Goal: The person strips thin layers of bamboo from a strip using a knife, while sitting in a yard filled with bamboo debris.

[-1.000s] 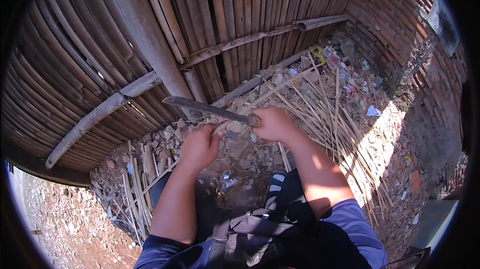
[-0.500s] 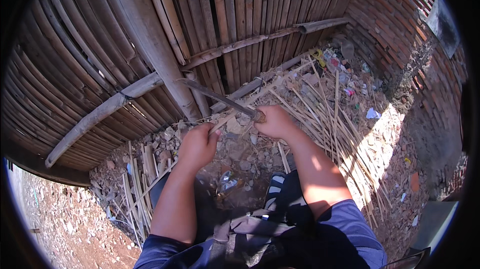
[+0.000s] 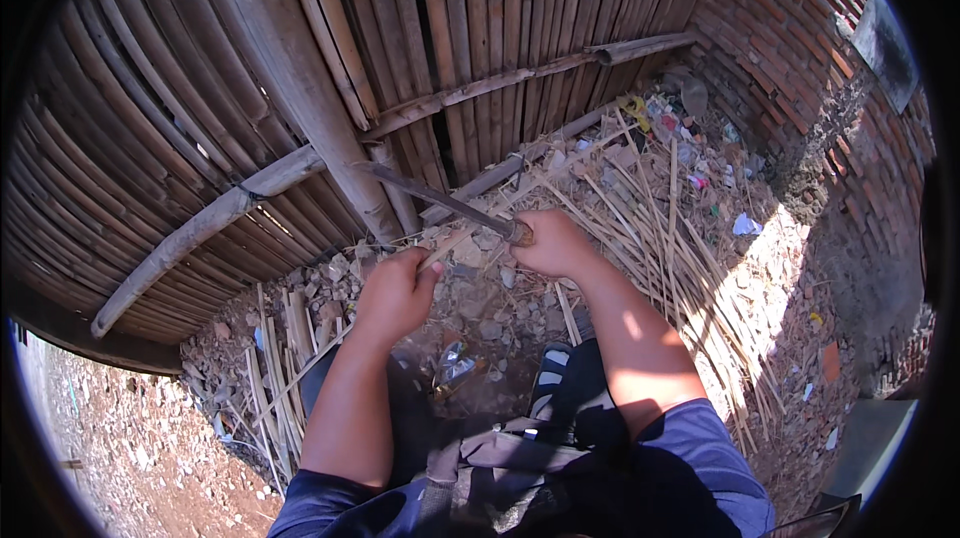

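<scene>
My right hand (image 3: pixel 552 244) is closed around the wooden handle of a machete (image 3: pixel 445 200). Its long dark blade points up and to the left, its tip in front of a thick bamboo post. In my left hand (image 3: pixel 396 296), the fingers grip a thin pale bamboo strip (image 3: pixel 452 244) near its lower end. The strip slants up to the right, passing by the blade close to the handle; whether blade and strip touch, I cannot tell.
Ahead stands a bamboo slat wall (image 3: pixel 480 48) with a thick post (image 3: pixel 300 88). A brick wall (image 3: pixel 770 48) rises at the right. Split bamboo strips (image 3: pixel 690 288) lie in a heap at right, more strips (image 3: pixel 285 378) at left. Rubble and litter cover the ground.
The machete's tip has shifted very slightly left and down. Both hands keep almost the same place and the same hold.
</scene>
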`<state>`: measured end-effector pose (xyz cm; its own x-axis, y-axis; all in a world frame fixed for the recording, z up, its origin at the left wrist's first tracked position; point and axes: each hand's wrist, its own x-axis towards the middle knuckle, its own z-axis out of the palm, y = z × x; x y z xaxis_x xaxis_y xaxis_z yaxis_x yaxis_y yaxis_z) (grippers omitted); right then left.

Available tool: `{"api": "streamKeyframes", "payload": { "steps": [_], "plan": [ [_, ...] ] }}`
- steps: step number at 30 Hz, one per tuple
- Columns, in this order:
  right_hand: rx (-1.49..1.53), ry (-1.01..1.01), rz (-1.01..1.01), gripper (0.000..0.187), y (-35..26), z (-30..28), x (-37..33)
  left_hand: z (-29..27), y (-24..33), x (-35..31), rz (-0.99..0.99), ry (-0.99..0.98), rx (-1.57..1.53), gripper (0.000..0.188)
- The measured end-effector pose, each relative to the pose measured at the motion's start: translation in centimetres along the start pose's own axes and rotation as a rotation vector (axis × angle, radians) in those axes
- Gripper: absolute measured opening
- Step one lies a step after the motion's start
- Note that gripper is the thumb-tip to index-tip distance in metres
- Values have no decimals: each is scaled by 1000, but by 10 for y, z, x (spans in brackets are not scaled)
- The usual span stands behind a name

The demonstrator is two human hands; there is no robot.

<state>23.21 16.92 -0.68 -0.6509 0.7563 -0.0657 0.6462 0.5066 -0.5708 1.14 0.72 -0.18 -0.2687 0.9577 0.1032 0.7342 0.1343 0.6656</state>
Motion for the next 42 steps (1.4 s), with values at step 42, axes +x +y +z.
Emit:
{"api": "streamKeyframes", "payload": {
  "steps": [42],
  "plan": [
    [56, 44, 82, 42, 10, 3, 2, -1, -8, 0, -7, -10, 1, 29]
  ]
}}
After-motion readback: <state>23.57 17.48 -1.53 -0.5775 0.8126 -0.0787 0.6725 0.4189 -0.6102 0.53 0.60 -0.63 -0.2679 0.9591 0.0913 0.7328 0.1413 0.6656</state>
